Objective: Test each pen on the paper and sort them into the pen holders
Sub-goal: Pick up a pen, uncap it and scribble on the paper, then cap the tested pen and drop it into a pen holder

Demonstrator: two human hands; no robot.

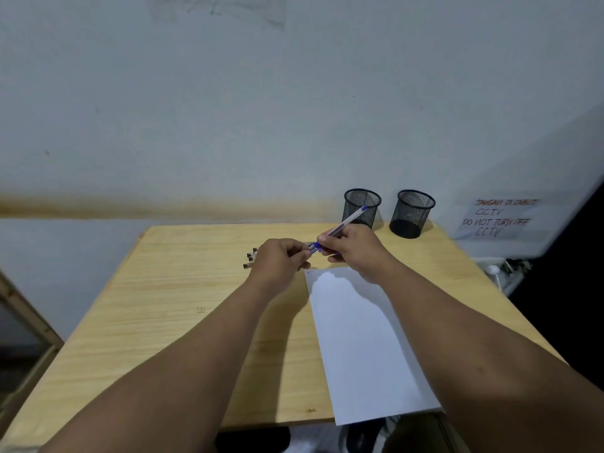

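On the desk, biggest stuff first:

Table: light wooden table (157, 322) pushed up against a pale wall (261, 109).
Paper: white sheet of paper (359, 338) lying flat on the right side, near corner hanging just over the front edge, tiny scribble at its far left corner.
Pen holders: two black mesh pen holders at the back right, left holder (362, 207) and right holder (412, 213), side by side but not touching.
Note: handwritten note (500, 219) about CCTV, right of the holders.
Right hand: right hand (354, 248) curled around a clear pen (343, 226) with blue ends, held tilted above the far end of the paper.
Left hand: left hand (281, 256) pinching the pen's blue cap end.
Spare pens: a few more pens (250, 256) on the table, mostly hidden behind the left hand, can't count them.
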